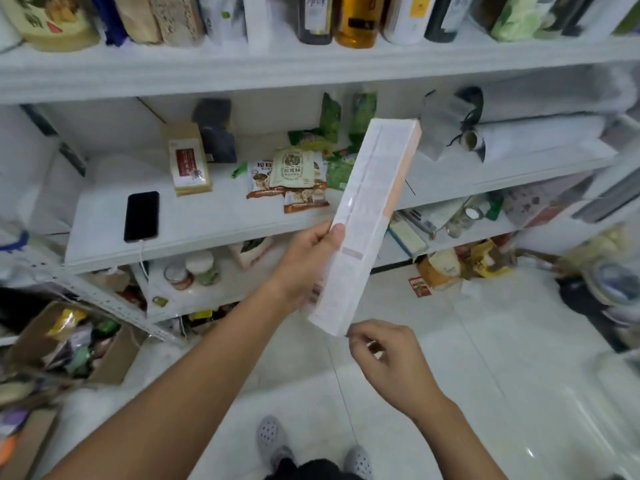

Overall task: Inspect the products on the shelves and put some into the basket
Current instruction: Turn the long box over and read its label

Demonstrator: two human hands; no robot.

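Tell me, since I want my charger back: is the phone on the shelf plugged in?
Plugged in: the phone lies flat on the white shelf, a white cable running from its near end.

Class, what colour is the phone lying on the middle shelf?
Black: the phone shows best in the head view, plugged into a white cable.

Left hand point(306, 263) grips long white box point(365, 220) near its lower half, thumb on the printed face; box tilted, top end leaning right, in front of middle shelf point(221, 223). Right hand point(388, 358) just below box's bottom end, fingers curled, contact unclear. Left of box on shelf: snack packets point(294, 178), black phone point(141, 216) with white cable.
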